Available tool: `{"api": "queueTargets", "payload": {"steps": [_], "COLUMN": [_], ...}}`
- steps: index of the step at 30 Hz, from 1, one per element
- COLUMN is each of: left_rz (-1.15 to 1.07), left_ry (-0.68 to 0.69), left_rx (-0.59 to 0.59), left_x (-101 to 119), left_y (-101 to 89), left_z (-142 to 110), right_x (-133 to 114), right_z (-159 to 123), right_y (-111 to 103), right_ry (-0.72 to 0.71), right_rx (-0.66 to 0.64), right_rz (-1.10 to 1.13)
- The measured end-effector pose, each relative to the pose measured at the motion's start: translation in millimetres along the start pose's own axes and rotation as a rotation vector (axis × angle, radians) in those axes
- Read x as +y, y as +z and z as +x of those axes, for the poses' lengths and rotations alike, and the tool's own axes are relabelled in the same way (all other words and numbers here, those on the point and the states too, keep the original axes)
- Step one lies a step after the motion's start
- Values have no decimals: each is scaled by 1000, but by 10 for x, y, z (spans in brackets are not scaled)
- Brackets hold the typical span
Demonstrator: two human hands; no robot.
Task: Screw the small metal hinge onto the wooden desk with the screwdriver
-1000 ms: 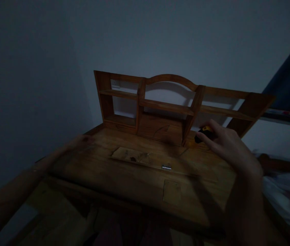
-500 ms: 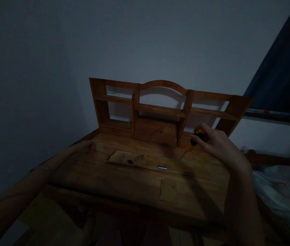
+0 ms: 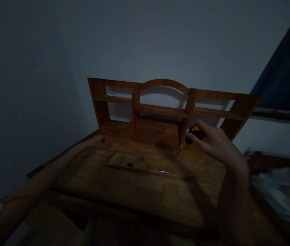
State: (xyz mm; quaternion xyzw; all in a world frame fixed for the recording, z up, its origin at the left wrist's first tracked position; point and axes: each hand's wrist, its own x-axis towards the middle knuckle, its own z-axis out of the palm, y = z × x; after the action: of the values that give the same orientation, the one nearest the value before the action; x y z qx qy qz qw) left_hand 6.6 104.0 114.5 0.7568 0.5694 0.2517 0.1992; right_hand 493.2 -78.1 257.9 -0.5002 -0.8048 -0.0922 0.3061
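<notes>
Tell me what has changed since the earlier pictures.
The left hand has moved rightward over the brown wooden desktop. The right hand, still gripping the yellow-and-black screwdriver, has shifted slightly left. Nothing was taken hold of or let go. The small silver metal piece and brown wooden shelf unit stayed put.

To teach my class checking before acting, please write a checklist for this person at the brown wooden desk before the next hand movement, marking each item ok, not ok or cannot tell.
1. Black-and-yellow-handled screwdriver held by its handle: ok, in the right hand.
2. Screwdriver tip clear of the brown wooden desk: cannot tell, too dark there.
3. Left hand away from the tip: ok, well off to the left.
4. Left hand free of objects: cannot tell, blurred.
5. Small, shiny silver metal piece untouched by either hand: ok.
6. Good light: not ok, the scene is dim.
</notes>
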Motion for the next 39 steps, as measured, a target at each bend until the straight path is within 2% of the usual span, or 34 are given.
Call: {"api": "queueTargets", "payload": {"steps": [2,3,6,9,11,14,18,22,28,33,39], "left_rz": [-40,-85,-441,-617,-699,-676,-662,-666,-589,-470,-423], "left_ry": [59,101,366,484,518,533,489,463,529,641,763], "left_rx": [-99,-127,-260,-365,-408,-403,-365,-462,-443,-354,-395], "left_x": [274,449,1026,1489,1664,1739,1678,1650,1673,1648,1637], "left_y": [178,330,987,1709,2073,2366,2429,2422,2457,2457,2437], "left_z": [246,353,526,484,402,294,236,230,225,236,250], "right_x": [53,89,214,339,411,494,541,539,564,583,544], "right_z": [51,74,126,159,176,196,207,204,175,160,128], "right_y": [76,114,219,291,322,350,359,340,304,282,266], "right_ry": [15,26,68,80,81,88,67,65,74,101,97], "right_rx": [6,17,44,26,2,-38,-14,-27,-8,7,-17], "right_rz": [8,9,5,-4,-13,-12,-21,-45,-54,-83,-92]}}
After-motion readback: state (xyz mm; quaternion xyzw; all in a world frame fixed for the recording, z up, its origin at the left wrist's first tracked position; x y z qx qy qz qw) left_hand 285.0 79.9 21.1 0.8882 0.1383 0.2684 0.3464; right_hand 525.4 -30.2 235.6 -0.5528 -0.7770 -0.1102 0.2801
